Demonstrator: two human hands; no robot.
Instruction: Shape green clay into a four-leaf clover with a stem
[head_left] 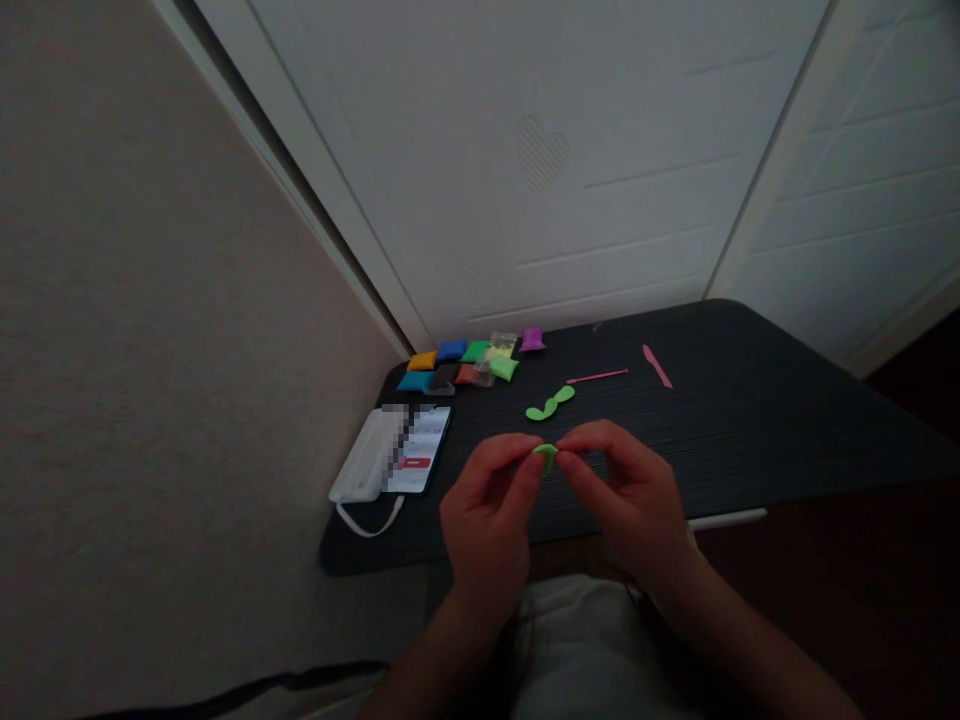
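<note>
A small piece of green clay [546, 455] is pinched between the fingertips of both hands above the near part of the black table [750, 430]. My left hand [491, 520] grips it from the left, my right hand [626, 495] from the right, fingers closed on it. Just beyond the hands lie flat green clay leaf shapes [551, 403] in a row on the table.
Several coloured clay packets [472, 362] are clustered at the table's back left. A thin pink stick [597, 377] and a pink modelling knife [657, 366] lie further back. A phone [420, 450] rests on a white power bank [364, 462] with a cable at the left edge. A wall and a white door stand behind.
</note>
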